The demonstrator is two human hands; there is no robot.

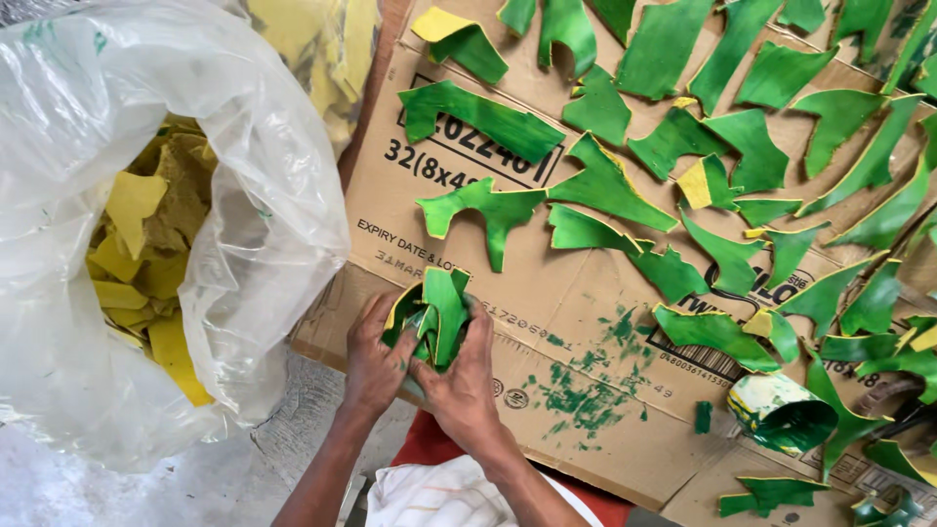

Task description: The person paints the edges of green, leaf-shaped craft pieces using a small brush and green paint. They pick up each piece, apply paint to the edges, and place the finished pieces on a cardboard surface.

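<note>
I see flattened cardboard [586, 293] strewn with green painted pieces [605, 185]. At its near-left edge, my left hand [376, 356] and right hand [464, 376] both clasp a small green bundle [434, 312]; it looks light, floppy, possibly paint-slick, best pinched along the edges.

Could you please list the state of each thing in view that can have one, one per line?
Left hand: closed on the bunch of green pieces.
Right hand: closed on the same bunch.
Bunch of green pieces: held, crumpled together.
Plastic bag: open, holding yellow pieces.
Cardboard sheet: flat, smeared with green paint.
Green cut pieces: spread singly over the cardboard.
Paint pot: tipped on its side.
</note>
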